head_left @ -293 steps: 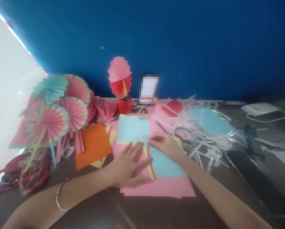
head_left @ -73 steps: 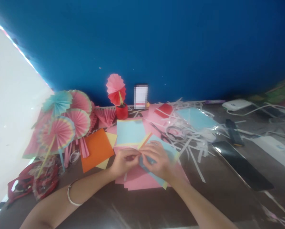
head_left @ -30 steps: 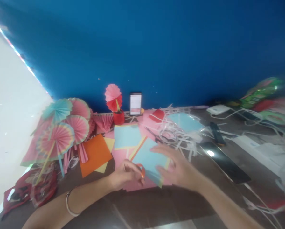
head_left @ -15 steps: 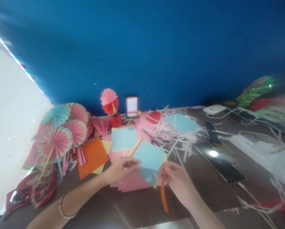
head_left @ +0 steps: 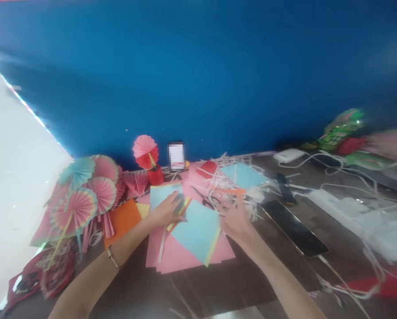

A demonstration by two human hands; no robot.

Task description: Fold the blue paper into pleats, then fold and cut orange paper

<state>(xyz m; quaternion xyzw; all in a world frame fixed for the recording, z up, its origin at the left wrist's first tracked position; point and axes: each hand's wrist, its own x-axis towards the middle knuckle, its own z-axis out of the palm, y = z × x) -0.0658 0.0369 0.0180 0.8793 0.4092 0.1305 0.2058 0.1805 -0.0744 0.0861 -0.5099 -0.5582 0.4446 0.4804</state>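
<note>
Light-blue sheet, left hand touching its edge

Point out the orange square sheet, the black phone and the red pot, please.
Orange square sheet [head_left: 120, 219]: head view, its middle.
Black phone [head_left: 294, 228]: head view, middle of its screen.
Red pot [head_left: 156, 176]: head view, its side.

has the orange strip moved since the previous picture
Yes, the orange strip went farther back, from about the near end of the dark phone to past its far end.
</note>
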